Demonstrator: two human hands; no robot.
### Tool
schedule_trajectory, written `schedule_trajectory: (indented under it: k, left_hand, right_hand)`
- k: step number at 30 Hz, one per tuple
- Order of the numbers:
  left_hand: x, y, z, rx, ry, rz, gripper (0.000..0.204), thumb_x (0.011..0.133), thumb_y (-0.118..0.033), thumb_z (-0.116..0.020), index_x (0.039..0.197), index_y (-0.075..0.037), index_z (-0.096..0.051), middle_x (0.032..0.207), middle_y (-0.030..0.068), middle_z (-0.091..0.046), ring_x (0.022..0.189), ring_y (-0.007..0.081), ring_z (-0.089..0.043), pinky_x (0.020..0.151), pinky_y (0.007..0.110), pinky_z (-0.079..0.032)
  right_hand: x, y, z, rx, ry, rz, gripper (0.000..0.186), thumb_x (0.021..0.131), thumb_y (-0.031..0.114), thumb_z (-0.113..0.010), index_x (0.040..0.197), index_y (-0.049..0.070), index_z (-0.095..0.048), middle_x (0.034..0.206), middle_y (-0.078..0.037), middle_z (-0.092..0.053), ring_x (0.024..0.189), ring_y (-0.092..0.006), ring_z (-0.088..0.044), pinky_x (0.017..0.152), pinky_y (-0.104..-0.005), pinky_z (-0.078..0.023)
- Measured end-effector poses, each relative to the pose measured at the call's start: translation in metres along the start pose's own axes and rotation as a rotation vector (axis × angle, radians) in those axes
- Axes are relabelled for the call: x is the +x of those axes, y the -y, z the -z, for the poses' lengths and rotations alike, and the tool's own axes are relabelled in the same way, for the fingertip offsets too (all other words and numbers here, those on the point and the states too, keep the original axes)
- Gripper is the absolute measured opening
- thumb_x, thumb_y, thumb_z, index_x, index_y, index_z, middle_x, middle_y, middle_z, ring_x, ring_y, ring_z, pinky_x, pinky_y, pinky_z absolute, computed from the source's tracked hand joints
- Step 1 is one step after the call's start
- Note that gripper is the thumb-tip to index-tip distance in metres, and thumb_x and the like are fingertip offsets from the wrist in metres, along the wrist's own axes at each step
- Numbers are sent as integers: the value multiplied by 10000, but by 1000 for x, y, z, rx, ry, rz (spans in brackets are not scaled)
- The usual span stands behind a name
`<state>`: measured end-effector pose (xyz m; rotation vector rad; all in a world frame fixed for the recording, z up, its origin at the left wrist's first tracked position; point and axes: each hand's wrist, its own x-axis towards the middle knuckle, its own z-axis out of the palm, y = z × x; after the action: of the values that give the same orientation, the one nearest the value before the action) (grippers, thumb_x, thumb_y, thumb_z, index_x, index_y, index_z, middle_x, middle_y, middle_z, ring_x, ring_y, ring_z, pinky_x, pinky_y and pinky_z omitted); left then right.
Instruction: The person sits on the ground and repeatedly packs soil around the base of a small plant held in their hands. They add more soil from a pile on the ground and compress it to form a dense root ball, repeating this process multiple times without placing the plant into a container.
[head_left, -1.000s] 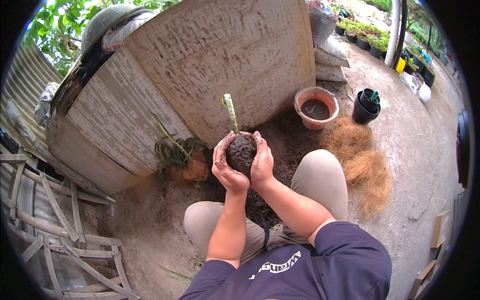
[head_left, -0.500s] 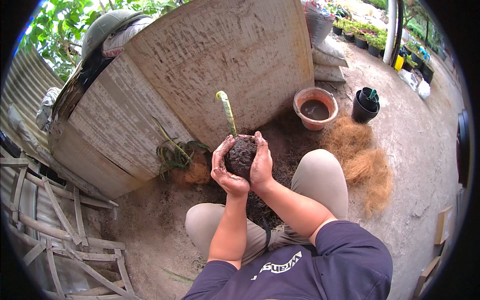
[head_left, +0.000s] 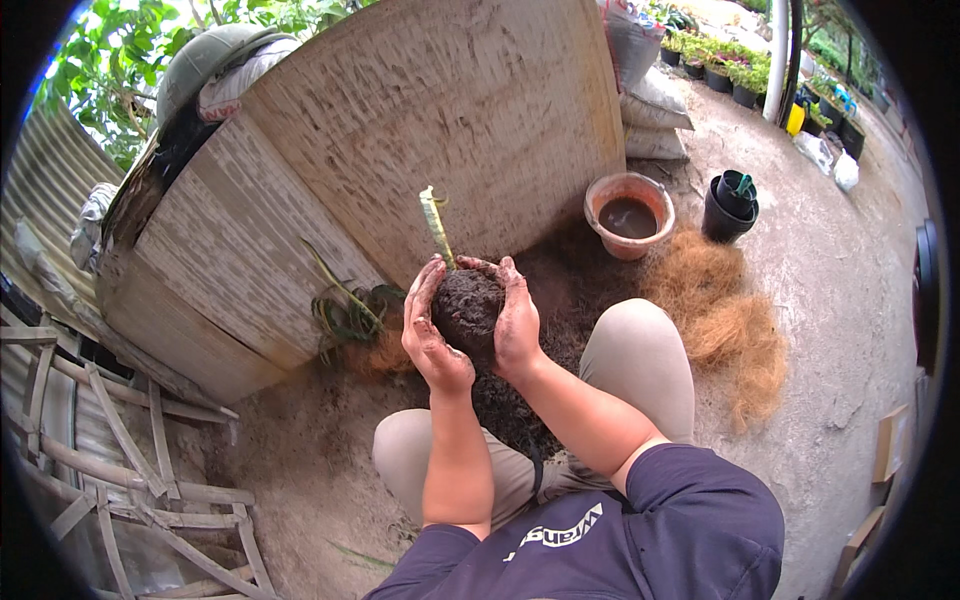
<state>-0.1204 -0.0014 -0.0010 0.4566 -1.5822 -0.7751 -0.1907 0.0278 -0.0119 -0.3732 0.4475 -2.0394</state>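
At the centre of the frame, the left hand [head_left: 432, 335] and right hand [head_left: 515, 318] cup a dark soil ball [head_left: 467, 308], fingers curled round it. A pale green stem [head_left: 436, 226] (tilted left) rises from it, with the terracotta bowl [head_left: 629, 215] well apart at the upper right.

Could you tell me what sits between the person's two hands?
A dark round ball of soil, a green stem rising from it, shown in the head view.

Dirt ground [head_left: 300, 470], dark soil pile [head_left: 560, 290], coconut fibre heap [head_left: 725, 320], terracotta pot [head_left: 628, 214]
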Motion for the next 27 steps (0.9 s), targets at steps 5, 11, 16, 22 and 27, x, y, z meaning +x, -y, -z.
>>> schedule_trajectory:
  k: [5,11,16,22,27]
  left_hand:
    - [0,4,3,-22,33,-15,679,897,-491,-209,1059,71,-553,1056,163,-579,1013,247,-540,934,368,-370]
    - [-3,5,3,-37,8,9,655,888,-472,-223,973,72,-579,973,157,-601,948,238,-556,910,369,-383]
    - [-4,4,-1,-3,4,-19,645,871,-451,-218,891,64,-607,910,148,-623,936,251,-551,922,377,-358]
    - [-7,1,-10,-207,-48,35,668,856,-498,-275,1094,78,-517,1046,158,-573,957,228,-549,889,352,-408]
    - [-8,3,-3,-166,11,-25,656,855,-498,-289,1066,75,-529,986,157,-582,936,227,-555,872,349,-413]
  right_hand:
    - [-2,-12,4,-94,18,90,437,958,320,-285,1045,-17,-550,996,-113,-599,910,-198,-577,844,-324,-453]
    - [-9,-7,-5,-157,5,129,424,963,304,-312,1056,-35,-549,977,-87,-594,891,-133,-555,823,-278,-439]
    - [-12,-3,-2,-177,25,147,430,961,316,-321,1078,-37,-537,992,-90,-584,904,-129,-546,828,-278,-437]
    - [-13,2,-5,-242,79,243,451,959,330,-322,1100,-50,-521,1028,-97,-576,933,-143,-541,850,-277,-422]
    - [-17,4,-7,-347,83,318,447,954,331,-346,1082,-57,-528,1002,-95,-586,922,-139,-541,844,-275,-421]
